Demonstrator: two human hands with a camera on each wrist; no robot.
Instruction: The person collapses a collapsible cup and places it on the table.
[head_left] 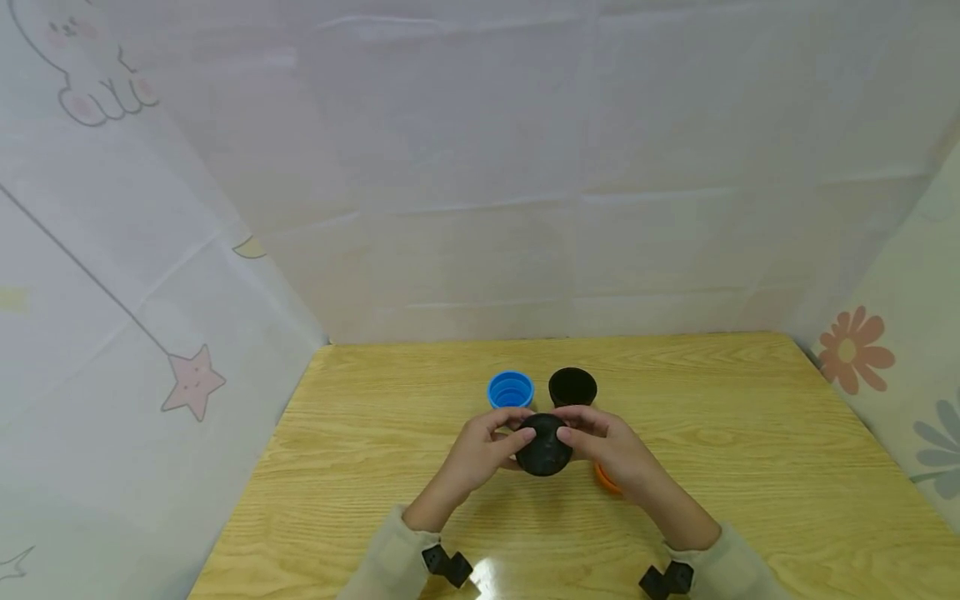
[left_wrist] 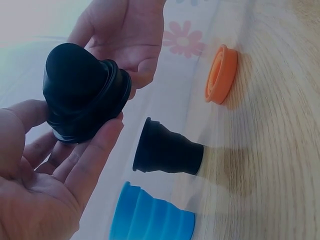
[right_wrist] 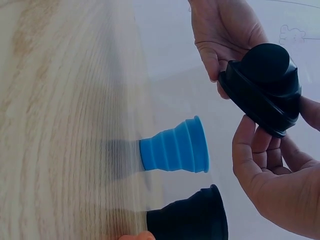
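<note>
Between both hands, above the table, is a black collapsible cup (head_left: 543,454), partly folded and misshapen, its narrow base pushed in at a slant in the wrist views. My left hand (head_left: 480,454) grips its left side, thumb on the near face and fingers around the rim. The right hand (head_left: 615,450) pinches the opposite side the same way. Just beyond them stand a blue collapsible cup (left_wrist: 152,215) and a second black cup (left_wrist: 167,150), both extended with mouths up. A flattened orange collapsible cup (left_wrist: 222,75) lies on the table, mostly hidden by the right hand in the head view.
The wood-grain table (head_left: 360,467) runs back to a pale cloth wall (head_left: 465,208). Printed cloths also flank it, with a pink star (head_left: 193,382) on the left and a red flower (head_left: 855,350) on the right. Small black devices sit on both sleeves.
</note>
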